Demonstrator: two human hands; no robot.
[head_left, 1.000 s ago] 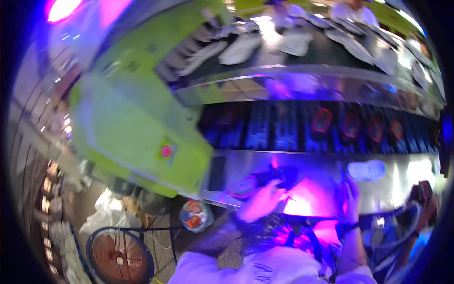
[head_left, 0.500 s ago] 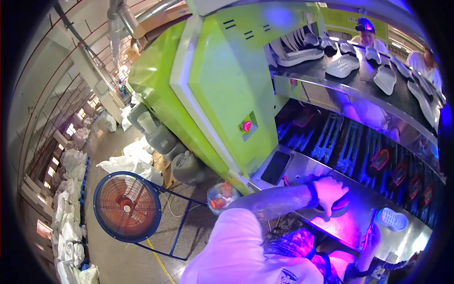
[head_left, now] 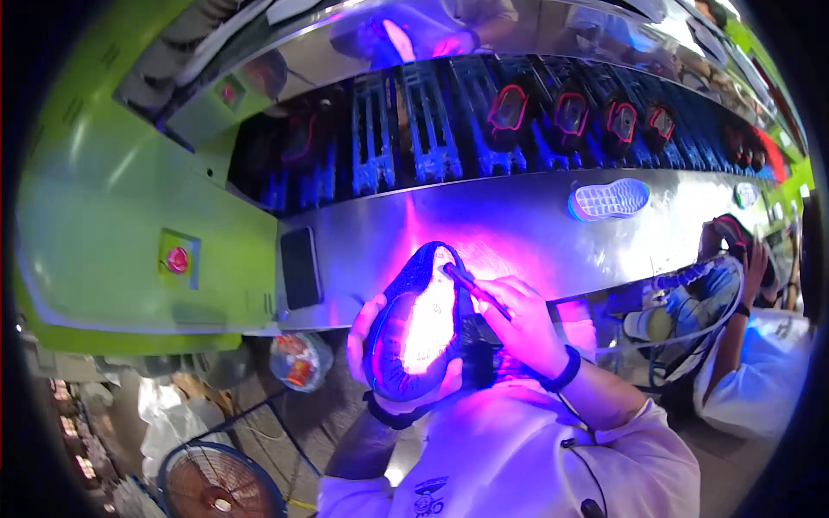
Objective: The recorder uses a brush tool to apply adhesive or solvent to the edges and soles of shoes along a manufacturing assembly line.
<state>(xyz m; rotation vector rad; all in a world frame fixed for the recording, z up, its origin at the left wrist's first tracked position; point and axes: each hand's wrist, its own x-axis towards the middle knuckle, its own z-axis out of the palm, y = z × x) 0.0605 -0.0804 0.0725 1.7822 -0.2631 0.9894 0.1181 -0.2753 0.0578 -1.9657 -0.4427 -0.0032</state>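
A dark shoe upper [head_left: 390, 345] is held bottom up over the near edge of the metal bench, its pale underside glowing under purple light. My left hand [head_left: 419, 400] wraps round it from below, with fingers along the left side and thumb on the right. In my right hand [head_left: 528, 332] is a slim dark-handled brush [head_left: 480, 294], its tip against the underside near the far end. The bristles are too small to make out. A pale shoe sole [head_left: 609, 200] lies tread up on the bench, to the right and beyond my hands.
Behind the bench runs a dark rack [head_left: 432, 129] carrying several shoe uppers. On the left are a phone [head_left: 301, 268] and a green machine with a red button [head_left: 177, 260]. A co-worker's hand [head_left: 758, 266] holds a shoe at right. A fan [head_left: 222, 479] stands lower left.
My view has swung to the right. The upper in my left hand now faces bottom up near my body, and the brush in my right hand has come from beside the sole onto it.
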